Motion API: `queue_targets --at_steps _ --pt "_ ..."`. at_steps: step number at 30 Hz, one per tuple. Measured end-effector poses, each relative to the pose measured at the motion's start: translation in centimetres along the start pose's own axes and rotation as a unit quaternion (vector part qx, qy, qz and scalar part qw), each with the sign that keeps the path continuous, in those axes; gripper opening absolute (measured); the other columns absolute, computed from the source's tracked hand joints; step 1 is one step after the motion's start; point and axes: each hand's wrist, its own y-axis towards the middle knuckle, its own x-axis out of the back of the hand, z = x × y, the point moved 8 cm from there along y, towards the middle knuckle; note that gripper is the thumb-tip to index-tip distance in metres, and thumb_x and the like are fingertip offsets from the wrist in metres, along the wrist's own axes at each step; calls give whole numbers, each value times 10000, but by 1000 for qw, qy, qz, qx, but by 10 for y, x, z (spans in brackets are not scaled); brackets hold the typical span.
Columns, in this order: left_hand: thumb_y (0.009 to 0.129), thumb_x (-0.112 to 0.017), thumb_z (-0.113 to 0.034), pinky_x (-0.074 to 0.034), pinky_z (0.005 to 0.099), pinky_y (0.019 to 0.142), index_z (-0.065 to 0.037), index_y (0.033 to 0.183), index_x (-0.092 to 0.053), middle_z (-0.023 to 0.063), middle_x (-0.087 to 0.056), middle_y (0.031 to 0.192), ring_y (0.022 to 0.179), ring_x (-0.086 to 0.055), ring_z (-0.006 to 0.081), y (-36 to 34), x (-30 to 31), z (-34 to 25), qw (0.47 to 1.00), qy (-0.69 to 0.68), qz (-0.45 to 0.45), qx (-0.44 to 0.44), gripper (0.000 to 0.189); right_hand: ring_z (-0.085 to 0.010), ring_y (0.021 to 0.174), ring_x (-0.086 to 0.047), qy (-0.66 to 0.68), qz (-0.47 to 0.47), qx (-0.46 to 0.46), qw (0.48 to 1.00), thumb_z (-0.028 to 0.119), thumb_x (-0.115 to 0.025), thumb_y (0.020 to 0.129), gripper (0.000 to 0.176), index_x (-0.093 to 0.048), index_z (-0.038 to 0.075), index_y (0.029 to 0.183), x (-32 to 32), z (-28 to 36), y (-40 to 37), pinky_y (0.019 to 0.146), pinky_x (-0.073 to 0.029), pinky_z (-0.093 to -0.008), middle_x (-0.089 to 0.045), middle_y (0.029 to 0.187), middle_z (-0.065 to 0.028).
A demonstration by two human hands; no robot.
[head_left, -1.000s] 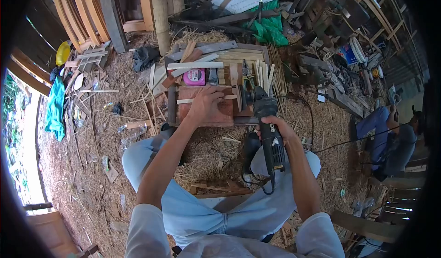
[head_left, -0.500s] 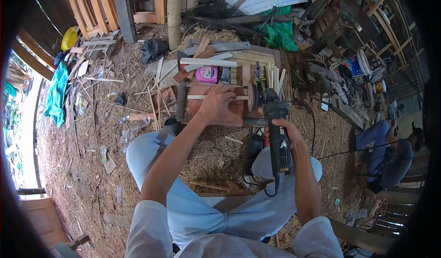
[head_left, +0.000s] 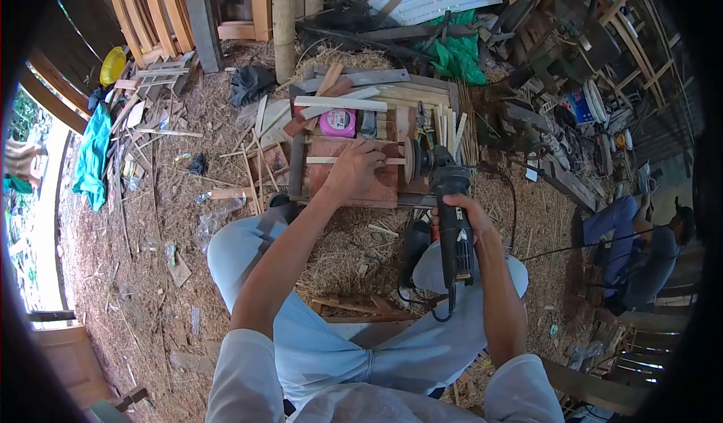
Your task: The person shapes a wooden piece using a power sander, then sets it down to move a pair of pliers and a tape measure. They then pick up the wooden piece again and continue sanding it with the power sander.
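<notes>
My left hand (head_left: pixel 356 168) is closed on a thin pale wood strip (head_left: pixel 322 160), pressing it over a reddish-brown board (head_left: pixel 350 186) on the low work table. The strip's right end reaches the disc (head_left: pixel 410 161) of a black angle grinder (head_left: pixel 454 219). Around the grinder's body my right hand (head_left: pixel 474 216) is wrapped, its thumb on top. A pink tape measure (head_left: pixel 337 122) lies just above my left hand, below a pale wood slat (head_left: pixel 341 103). Pliers (head_left: pixel 423 129) and several thin sticks lie behind the disc.
Wood shavings and scraps cover the floor (head_left: pixel 203 272). A black cord (head_left: pixel 514 212) runs right of the grinder. Another person (head_left: pixel 651 261) sits at the right. Curved wooden pieces (head_left: pixel 162 9) stand at the back left, and a green plastic bag (head_left: pixel 459 55) lies at the back.
The grinder has shifted very slightly left, its disc with it. My left hand stays in nearly the same place on the strip.
</notes>
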Motion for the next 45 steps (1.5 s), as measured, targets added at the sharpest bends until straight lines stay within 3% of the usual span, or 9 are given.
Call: queue_targets --at_steps 11,15,23,27,30,35,36,40,45 --pt "722 -633 -52 -467 354 853 -19 846 -672 72 -624 983 970 -543 254 -2 -1 4 1000 -13 -23 13 134 -222 701 -660 5 31 -36 999 232 -668 799 318 -599 -49 933 -1 -5 2 675 -571 -347 -650 811 -133" --pt "741 -636 -61 -465 358 839 -33 862 -674 73 -614 934 953 -548 250 -3 0 0 998 47 -12 -29 131 -223 683 -656 6 22 -6 1000 234 -672 798 312 -590 -35 935 1 0 -2 662 -566 -345 -645 795 -129" --pt "735 -642 -82 -433 387 834 -72 925 -695 55 -607 919 976 -551 246 37 44 46 989 128 -32 65 197 -219 575 -636 72 -57 104 990 279 -681 786 315 -585 -5 880 25 42 -9 542 -546 -339 -632 715 -120" --pt "730 -668 -101 -419 398 801 -90 956 -705 38 -611 920 961 -551 239 52 38 51 985 166 -46 -30 229 -221 581 -619 102 -40 125 986 320 -681 747 364 -592 -14 859 37 48 -3 562 -542 -329 -625 716 -119" --pt "731 -690 -119 -415 403 799 -98 962 -703 30 -608 944 956 -544 236 44 27 62 985 170 -25 4 232 -222 585 -622 112 -65 130 983 315 -681 751 368 -589 -24 859 37 49 -11 558 -541 -330 -624 717 -124" --pt "784 -693 -150 -443 400 761 -78 970 -695 57 -625 923 876 -578 257 64 34 14 980 179 -87 -3 200 -215 567 -631 132 -67 146 978 277 -698 754 328 -600 -19 858 43 57 -15 536 -541 -327 -630 695 -131" --pt "784 -693 -150 -443 400 761 -78 970 -695 57 -625 923 876 -578 257 70 20 1 981 173 -83 -6 200 -215 567 -631 137 -74 146 977 277 -698 754 328 -600 -19 858 49 57 -14 536 -541 -327 -630 695 -131" --pt "808 -645 -156 -508 452 734 -76 946 -681 171 -645 873 828 -640 363 80 -71 -30 972 -121 72 190 164 -219 561 -633 156 -74 150 974 282 -700 750 332 -596 -20 840 61 57 -11 540 -545 -328 -633 698 -135" --pt "757 -719 -216 -534 468 694 16 869 -660 227 -657 869 812 -655 394 87 -134 -59 954 75 180 228 265 -212 610 -638 156 -70 191 967 312 -685 749 363 -603 -30 838 77 68 -26 585 -553 -315 -639 717 -130"
